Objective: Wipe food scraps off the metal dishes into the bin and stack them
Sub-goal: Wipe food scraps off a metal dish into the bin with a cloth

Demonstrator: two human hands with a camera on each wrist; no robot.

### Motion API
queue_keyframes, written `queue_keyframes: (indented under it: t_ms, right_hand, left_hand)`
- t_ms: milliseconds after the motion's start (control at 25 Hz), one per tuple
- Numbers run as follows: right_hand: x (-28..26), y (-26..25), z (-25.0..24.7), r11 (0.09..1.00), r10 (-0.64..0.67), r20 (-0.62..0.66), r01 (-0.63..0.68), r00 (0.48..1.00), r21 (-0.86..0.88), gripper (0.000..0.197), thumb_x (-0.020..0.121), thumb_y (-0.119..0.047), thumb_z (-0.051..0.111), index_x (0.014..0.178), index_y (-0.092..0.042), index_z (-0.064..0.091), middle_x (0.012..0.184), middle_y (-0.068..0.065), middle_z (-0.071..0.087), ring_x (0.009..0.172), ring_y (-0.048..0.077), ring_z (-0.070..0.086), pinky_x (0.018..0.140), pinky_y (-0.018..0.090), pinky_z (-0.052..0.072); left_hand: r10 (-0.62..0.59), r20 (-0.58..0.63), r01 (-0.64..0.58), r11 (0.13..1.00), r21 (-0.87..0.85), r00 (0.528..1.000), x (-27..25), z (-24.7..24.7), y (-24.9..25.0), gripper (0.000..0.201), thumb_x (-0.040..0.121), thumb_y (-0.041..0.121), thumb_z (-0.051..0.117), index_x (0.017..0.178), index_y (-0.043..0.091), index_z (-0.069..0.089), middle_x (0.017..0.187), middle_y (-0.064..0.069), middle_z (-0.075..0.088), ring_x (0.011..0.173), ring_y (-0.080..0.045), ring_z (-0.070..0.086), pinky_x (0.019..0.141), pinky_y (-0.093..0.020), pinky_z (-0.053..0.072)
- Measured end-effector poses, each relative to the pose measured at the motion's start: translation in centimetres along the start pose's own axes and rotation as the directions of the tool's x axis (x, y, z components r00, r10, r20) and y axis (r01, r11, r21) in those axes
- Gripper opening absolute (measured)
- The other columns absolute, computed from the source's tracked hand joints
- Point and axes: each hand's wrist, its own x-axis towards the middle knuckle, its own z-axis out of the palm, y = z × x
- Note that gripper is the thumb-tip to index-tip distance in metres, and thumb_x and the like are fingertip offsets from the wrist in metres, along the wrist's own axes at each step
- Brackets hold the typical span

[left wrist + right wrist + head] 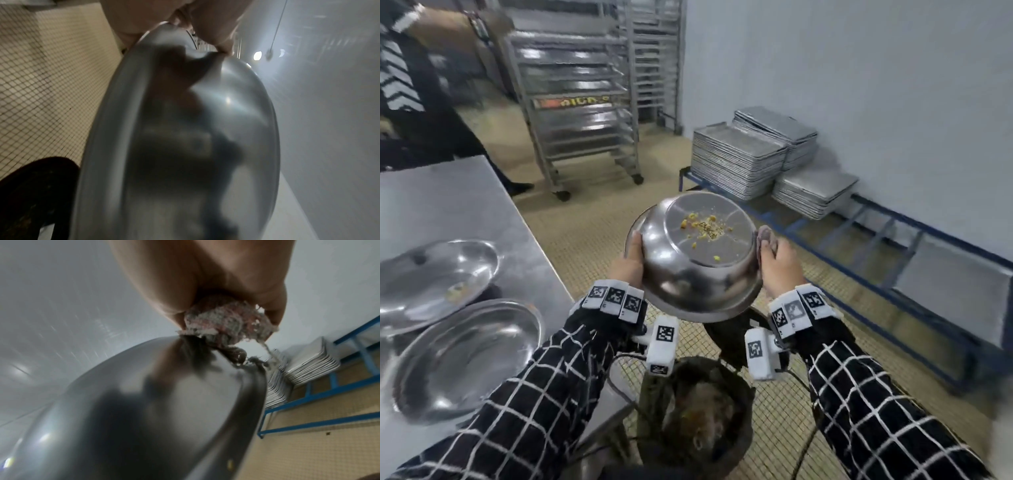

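Head view: nearest the wearer, the bin point(698, 418) sits on the floor directly below the metal bowl point(695, 257), which is held upside down and tilted, with yellow scraps point(705, 228) stuck to its flat base. The left hand point(628, 262) clamps the bowl's left rim, thumb over its outer wall. The right hand point(779, 265) has its fingers curled tight around a frayed cloth point(228, 321) touching the bowl's right rim. Left of the bowl, two metal dishes point(453, 308) lie on a steel table point(441, 202). Beyond the bowl stand stacked trays point(756, 157) and a wheeled rack point(582, 102).
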Motion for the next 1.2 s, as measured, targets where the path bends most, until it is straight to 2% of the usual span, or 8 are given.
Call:
queue_keyframes:
  t_ms: [120,320,480,640,800,960,1080,1200]
  right_hand:
    - [2.4,2.0,-1.5,0.992,-0.003,-0.039,-0.002,0.999,-0.128,0.029,0.100,-0.024,0.043,0.107,0.001,0.055,0.112,0.020,0.058,0.105,0.034,0.055,0.086,0.037,0.040]
    - [5.2,1.2,-2.4,0.962,-0.138,-0.124,0.104,0.983,-0.252,0.025,0.098,-0.021,0.048,0.102,0.001,0.059,0.106,0.019,0.062,0.099,0.030,0.057,0.077,0.028,0.036]
    - [7.5,-1.0,-1.2,0.945,-0.229,-0.094,0.198,0.969,-0.260,0.027,0.097,-0.024,0.052,0.122,-0.017,0.062,0.108,0.002,0.070,0.093,0.016,0.064,0.068,0.008,0.041]
    - [7.9,-0.9,0.5,0.925,-0.297,0.045,0.299,0.954,-0.236,0.037,0.092,-0.010,0.058,0.127,-0.019,0.061,0.125,0.003,0.064,0.115,0.017,0.059,0.100,0.022,0.042]
    - [5.1,1.4,2.8,0.888,-0.324,0.219,0.376,0.920,-0.266,0.041,0.089,-0.010,0.062,0.128,-0.021,0.059,0.133,0.001,0.058,0.120,0.015,0.055,0.104,0.028,0.042]
    - [3.1,3.1,4.2,0.898,-0.288,0.346,0.378,0.893,-0.226,0.034,0.091,-0.017,0.061,0.125,-0.019,0.061,0.118,-0.002,0.066,0.094,0.000,0.063,0.084,0.012,0.050]
    - [3.7,2.1,4.2,0.988,-0.124,0.223,0.142,0.967,-0.068,0.028,0.095,-0.017,0.054,0.121,-0.025,0.061,0.091,-0.002,0.070,0.058,-0.008,0.058,0.052,0.008,0.046]
    - [6.2,-0.5,4.1,0.991,-0.125,0.017,0.126,0.992,-0.045,0.028,0.097,-0.024,0.052,0.124,-0.023,0.060,0.104,-0.002,0.070,0.082,0.001,0.064,0.058,0.007,0.045]
  left_hand:
    - [-0.003,0.093,-0.009,0.992,0.127,0.996,-3.6,0.8,4.6,0.099,0.080,0.084,0.018,0.129,0.006,0.055,0.128,-0.017,0.057,0.119,-0.036,0.053,0.108,-0.045,0.036]
    - [0.048,0.155,-0.085,0.965,0.249,0.987,-0.8,3.2,5.7,0.068,0.101,0.051,0.014,0.134,0.001,0.047,0.136,-0.021,0.051,0.126,-0.036,0.047,0.109,-0.041,0.034]
    - [0.085,0.172,-0.122,0.969,0.215,0.981,0.6,4.7,7.1,0.053,0.104,0.036,0.023,0.133,-0.002,0.046,0.138,-0.023,0.048,0.128,-0.036,0.043,0.101,-0.035,0.035]
    - [0.102,0.156,-0.133,0.971,0.201,0.983,1.3,4.6,7.6,0.051,0.104,0.036,0.025,0.133,0.001,0.047,0.137,-0.021,0.049,0.127,-0.034,0.044,0.098,-0.033,0.036]
    - [0.102,0.111,-0.118,0.981,0.152,0.989,2.3,3.4,7.5,0.054,0.104,0.040,0.022,0.127,0.004,0.053,0.128,-0.016,0.055,0.120,-0.030,0.050,0.092,-0.031,0.034]
    - [0.083,0.073,-0.089,0.992,0.087,0.994,3.1,2.1,6.8,0.053,0.103,0.041,0.023,0.130,0.005,0.051,0.130,-0.014,0.055,0.123,-0.029,0.049,0.097,-0.033,0.035]
    - [0.079,0.065,-0.081,0.996,0.027,0.995,3.4,1.3,6.2,0.049,0.103,0.041,0.025,0.128,0.008,0.052,0.125,-0.011,0.057,0.118,-0.026,0.051,0.088,-0.029,0.033]
    - [0.078,0.077,-0.076,0.997,-0.030,0.994,3.2,1.0,6.2,0.046,0.102,0.042,0.028,0.121,0.010,0.056,0.107,-0.007,0.058,0.103,-0.022,0.052,0.085,-0.028,0.035]
